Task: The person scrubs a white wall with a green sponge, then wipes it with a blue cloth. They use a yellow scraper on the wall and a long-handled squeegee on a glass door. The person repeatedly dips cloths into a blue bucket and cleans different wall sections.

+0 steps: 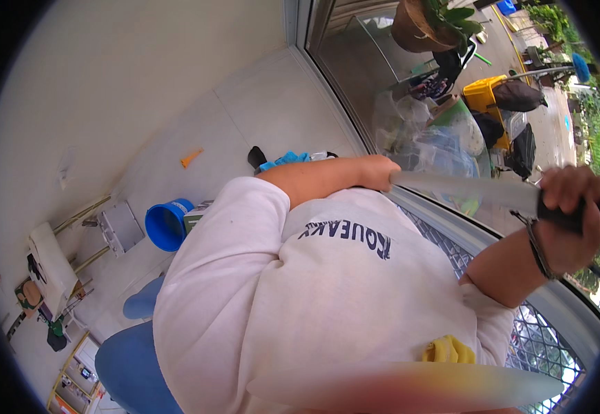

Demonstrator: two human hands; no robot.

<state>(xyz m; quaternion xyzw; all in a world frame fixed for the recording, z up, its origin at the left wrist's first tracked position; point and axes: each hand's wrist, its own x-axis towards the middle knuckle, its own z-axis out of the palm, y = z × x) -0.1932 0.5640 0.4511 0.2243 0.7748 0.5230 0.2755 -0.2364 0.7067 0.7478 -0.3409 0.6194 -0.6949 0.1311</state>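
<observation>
My right hand (572, 238), with a dark band at its wrist, is wrapped around the black grip (561, 212) of a pale grey pole (465, 187). Further along the same pole, my left hand (378, 172) closes around it in front of my white printed shirt (352, 290). The pole runs roughly level across the picture beside a glass door (352, 46). The end beyond my left hand is hidden. A yellow cloth (449, 350) lies near my right shoulder. Below my left forearm, a bright blue cloth (287, 159) and a black shoe or sock (256, 157) show on the floor.
A blue bucket (167, 225) stands on the tiled floor beside a box (197, 215). An orange object (192, 158) lies near the wall. Metal framing (331, 88) and diamond mesh (434, 227) border the door. Plastic bags (434, 145) and a yellow bin (484, 93) appear beyond the glass.
</observation>
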